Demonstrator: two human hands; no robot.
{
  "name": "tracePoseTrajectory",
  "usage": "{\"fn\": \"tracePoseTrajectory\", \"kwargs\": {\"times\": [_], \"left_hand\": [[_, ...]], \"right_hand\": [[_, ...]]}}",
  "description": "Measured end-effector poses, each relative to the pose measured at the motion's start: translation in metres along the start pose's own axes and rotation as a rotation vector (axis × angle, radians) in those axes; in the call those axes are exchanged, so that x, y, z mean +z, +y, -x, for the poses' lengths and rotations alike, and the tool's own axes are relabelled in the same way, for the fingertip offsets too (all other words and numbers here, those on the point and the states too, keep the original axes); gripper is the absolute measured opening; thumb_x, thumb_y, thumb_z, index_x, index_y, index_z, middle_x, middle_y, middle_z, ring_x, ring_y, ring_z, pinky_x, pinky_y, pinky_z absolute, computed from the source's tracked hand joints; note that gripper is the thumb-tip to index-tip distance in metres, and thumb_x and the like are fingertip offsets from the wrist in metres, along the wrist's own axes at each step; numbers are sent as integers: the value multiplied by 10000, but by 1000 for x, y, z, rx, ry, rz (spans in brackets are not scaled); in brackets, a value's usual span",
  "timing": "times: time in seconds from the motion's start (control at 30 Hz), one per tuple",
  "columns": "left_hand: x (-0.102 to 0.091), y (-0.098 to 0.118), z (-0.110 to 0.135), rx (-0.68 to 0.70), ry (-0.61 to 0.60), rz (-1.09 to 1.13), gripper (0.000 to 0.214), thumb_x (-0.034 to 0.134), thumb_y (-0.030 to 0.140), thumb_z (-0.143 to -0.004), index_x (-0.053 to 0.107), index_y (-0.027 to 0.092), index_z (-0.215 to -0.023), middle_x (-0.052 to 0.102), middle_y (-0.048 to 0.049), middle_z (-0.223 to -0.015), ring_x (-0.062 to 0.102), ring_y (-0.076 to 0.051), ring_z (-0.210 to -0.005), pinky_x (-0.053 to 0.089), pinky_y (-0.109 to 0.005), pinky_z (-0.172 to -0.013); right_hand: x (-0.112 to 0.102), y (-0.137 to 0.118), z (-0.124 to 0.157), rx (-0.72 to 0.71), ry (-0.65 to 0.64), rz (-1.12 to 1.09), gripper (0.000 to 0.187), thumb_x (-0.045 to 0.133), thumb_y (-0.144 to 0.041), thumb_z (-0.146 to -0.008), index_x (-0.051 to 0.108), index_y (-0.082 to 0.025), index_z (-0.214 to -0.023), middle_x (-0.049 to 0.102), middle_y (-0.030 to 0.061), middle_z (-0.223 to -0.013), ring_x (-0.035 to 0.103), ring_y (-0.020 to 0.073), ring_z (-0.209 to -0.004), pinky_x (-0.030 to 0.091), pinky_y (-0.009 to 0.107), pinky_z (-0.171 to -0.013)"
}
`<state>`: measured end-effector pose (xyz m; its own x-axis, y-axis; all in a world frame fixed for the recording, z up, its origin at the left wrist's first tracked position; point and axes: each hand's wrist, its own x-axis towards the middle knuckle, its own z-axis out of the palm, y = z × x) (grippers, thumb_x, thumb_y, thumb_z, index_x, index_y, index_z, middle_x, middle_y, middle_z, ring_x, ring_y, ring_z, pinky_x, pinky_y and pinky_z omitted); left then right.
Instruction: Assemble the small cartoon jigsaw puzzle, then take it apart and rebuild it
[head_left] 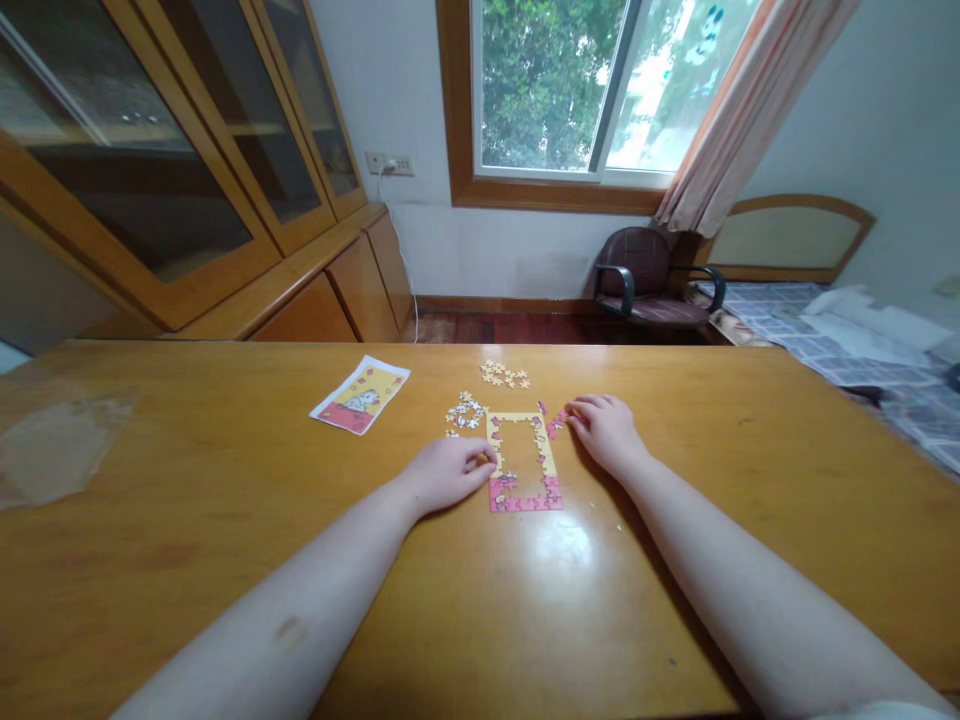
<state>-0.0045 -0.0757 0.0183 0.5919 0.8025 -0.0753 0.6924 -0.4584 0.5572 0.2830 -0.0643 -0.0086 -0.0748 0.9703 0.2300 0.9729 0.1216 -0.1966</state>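
Wooden table [225, 480] fills the lower half of the view, glossy, with a patch of glare at 6 o'clock from the puzzle frame [525, 497]. The frame lies flat near the middle of the table. It is a finished border, yellow along its sides and pink along the bottom, with bare wood showing through its hollow centre.

The left hand [448, 472] rests on the table at 9 o'clock from the frame. Its fingers [480, 460] are curled close together with the tips touching the frame's left edge. Whether they pinch a piece is too small to tell. The right hand [609, 432] lies palm down at 2 o'clock from the frame, just beside it. Its fingers [583, 408] are stretched out loosely and hold nothing, the tips at a few pink pieces [556, 425] off the frame's upper right corner.

A heap of loose pieces [465, 412] sits at 11 o'clock from the frame, and a second small cluster [505, 376] sits at 12 o'clock, farther off. Their prints cannot be made out. A picture card [361, 396] lies at 10 o'clock, well apart. A clear plastic sheet [60, 445] at the far left is barely visible against the wood.

Both forearms are cut off by the bottom edge. Beyond the table stand a glass-fronted cabinet [187, 150], a window [577, 80], a chair [649, 285] and part of a bed [862, 340]
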Motion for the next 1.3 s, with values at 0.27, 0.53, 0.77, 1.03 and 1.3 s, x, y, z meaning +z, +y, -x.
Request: {"fn": "tracePoseTrajectory", "kwargs": {"times": [0.27, 0.53, 0.77, 1.03, 1.3], "left_hand": [[-1, 1, 0, 1, 0, 5, 219, 492, 354, -828, 669, 237, -883, 508, 37, -571, 493, -129, -576, 317, -232, -567], [-1, 2, 1, 1, 10, 2, 225, 491, 356, -834, 673, 237, -891, 519, 36, -582, 498, -127, -582, 320, -228, -562], [-1, 1, 1, 9, 11, 0, 217, 491, 348, -835, 671, 241, -890, 528, 38, -581, 508, -129, -588, 332, -230, -572], [3, 0, 0, 4, 53, -7, 217, 505, 352, -837, 679, 242, -909, 526, 36, -585, 516, -128, -593, 339, -228, -573], [6, 7, 7, 109, 234, -55, 316, 595, 363, -806, 655, 254, -1096, 501, 55, -559, 476, -108, -522, 345, -217, -546]], "right_hand": [[-2, -1, -5, 62, -51, 13, 167, 580, -269, -873, 741, -227, -874, 694, 54, -994, 564, 217, -956, 372, 322, -858], [-4, -2, -1, 31, -30, -28, 213, 548, -343, -902, 723, -226, -939, 680, 67, -1028, 549, 223, -984, 357, 329, -877], [-2, -5, -4, 62, -43, -38, 158, 589, -292, -878, 723, -209, -870, 692, 60, -972, 553, 226, -952, 360, 328, -863], [-5, -5, -3, 102, 18, -163, 81, 641, -253, -802, 677, -197, -755, 685, 55, -805, 564, 220, -853, 376, 331, -786], [-18, -50, 26, 248, -132, -1073, 239, 713, -384, -686, 661, -167, -772, 673, 51, -730, 580, 155, -652, 440, 302, -635]]}}
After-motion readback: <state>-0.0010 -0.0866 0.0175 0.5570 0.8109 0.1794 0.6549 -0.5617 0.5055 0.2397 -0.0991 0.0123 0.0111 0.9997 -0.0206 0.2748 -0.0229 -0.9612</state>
